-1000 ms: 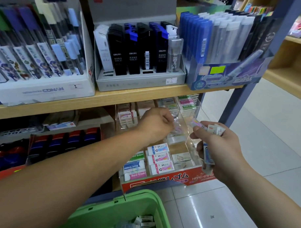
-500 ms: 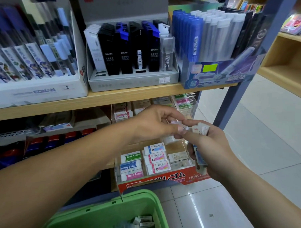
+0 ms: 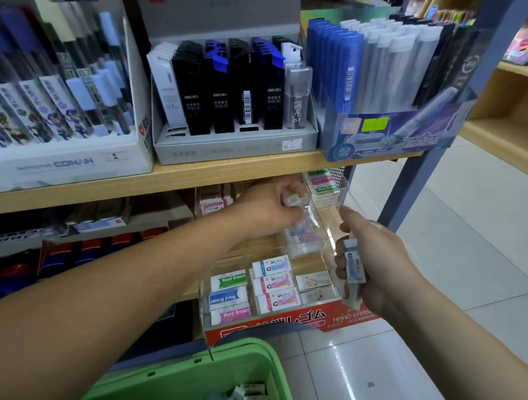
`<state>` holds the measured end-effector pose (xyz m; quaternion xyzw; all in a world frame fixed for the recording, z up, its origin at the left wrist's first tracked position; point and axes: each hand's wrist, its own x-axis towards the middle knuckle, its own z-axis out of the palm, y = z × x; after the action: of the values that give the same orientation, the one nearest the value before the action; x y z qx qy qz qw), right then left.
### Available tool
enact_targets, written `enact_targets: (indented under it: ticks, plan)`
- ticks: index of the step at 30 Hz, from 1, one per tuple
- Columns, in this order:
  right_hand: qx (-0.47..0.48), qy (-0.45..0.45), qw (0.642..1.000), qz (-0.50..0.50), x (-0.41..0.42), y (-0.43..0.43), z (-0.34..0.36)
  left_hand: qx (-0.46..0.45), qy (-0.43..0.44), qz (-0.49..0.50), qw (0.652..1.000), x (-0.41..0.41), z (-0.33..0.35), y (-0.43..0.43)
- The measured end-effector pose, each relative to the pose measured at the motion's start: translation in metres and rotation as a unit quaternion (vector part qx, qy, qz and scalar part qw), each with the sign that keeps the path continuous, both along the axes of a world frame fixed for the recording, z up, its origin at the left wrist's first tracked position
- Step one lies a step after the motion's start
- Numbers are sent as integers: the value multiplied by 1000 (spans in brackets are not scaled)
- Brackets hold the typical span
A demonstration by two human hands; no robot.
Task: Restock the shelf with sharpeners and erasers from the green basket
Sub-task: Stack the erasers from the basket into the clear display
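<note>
Green basket (image 3: 172, 379): cut off by the bottom edge; contents blurred. Left grip (image 3: 268, 210): fingers curl round a small pale item (image 3: 292, 199), too blurred to identify. Right grip (image 3: 380, 263): count of erasers (image 3: 354, 267) held cannot be told; lower ones smeared. Price label (image 3: 292, 145) illegible.

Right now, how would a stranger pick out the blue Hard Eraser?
Find the red carton at the front of the lower shelf, with a clear tray just above it. In the tray's left column, the blue Hard Eraser lies between a green one and a pink one, and only its label reads upside down.
</note>
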<state>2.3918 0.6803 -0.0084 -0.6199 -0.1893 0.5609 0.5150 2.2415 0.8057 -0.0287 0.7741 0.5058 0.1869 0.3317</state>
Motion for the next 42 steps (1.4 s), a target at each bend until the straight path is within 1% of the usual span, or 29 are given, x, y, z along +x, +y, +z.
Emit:
enact_targets:
  ticks: [2, 4, 6, 8, 11, 13, 15, 17, 18, 19, 20, 21, 22, 23, 24, 25, 27, 29, 32, 34, 38, 40, 42]
  plan:
    - [0, 51, 998, 23, 4, -1, -1, 35, 28, 25, 999, 1, -9, 3]
    - [4, 95, 995, 42, 7, 0, -3, 44, 32, 43, 998, 2, -18, 4]
    - [32, 131, 989, 59, 9, 0, -3, 61, 37, 51, 996, 2, -22, 1]
    - [64, 160, 982, 73, 9, -2, 0, 100, 101, 32, 989, 4, -21, 0]
    - [93, 169, 978, 75, 6, -3, 4, 154, 206, -17, 966, 6, -14, -2]
    - [104, 175, 977, 55, 6, -1, 2, 152, 244, -45, 957, 8, -11, -2]
    - [114, 183, 976, 37, 6, -1, 1, 135, 257, -65, 955, 8, -9, -5]
    - [134, 204, 969, 33, 7, -2, 2, 157, 217, -60, 961, 4, -9, -12]
    - [147, 216, 965, 35, 7, -2, 2, 179, 168, -48, 968, 2, -8, -18]
    - [160, 227, 960, 36, 7, -3, 3, 171, 98, -34, 980, 1, -5, -28]
    - [170, 238, 956, 36, 7, -4, 3, 117, 20, -27, 993, 1, 0, -38]
    - [177, 250, 951, 34, 7, -4, 2, 28, -45, -33, 998, 1, 3, -49]
    - [182, 262, 947, 32, 7, -4, 2, -68, -79, -47, 993, 1, 7, -60]
    - [184, 273, 944, 30, 6, -4, 2, -140, -84, -64, 984, 2, 8, -69]
    - [186, 283, 941, 27, 5, -3, 1, -186, -92, -79, 975, 1, 6, -76]
    - [187, 288, 939, 25, 4, -3, 2, -207, -112, -89, 968, 0, 2, -79]
    - [184, 287, 940, 17, 4, -3, 1, -200, -150, -76, 965, -4, -4, -80]
    - [179, 256, 950, 4, 5, -2, -2, -190, -159, -55, 967, -10, -6, -78]
    - [165, 169, 971, -25, 9, 2, -9, -183, -155, -38, 970, -18, -4, -77]
    - [143, 132, 980, -41, 11, 3, -12, -171, -161, -23, 972, -23, -2, -77]
    - [127, 83, 988, -17, 11, 3, -16, -115, -137, 18, 984, -30, 1, -65]
    - [121, 45, 991, -17, 15, 3, -18, -105, -116, 6, 988, -28, -1, -62]
    - [117, -20, 993, -20, 22, 2, -20, -95, -105, -19, 990, -20, -2, -65]
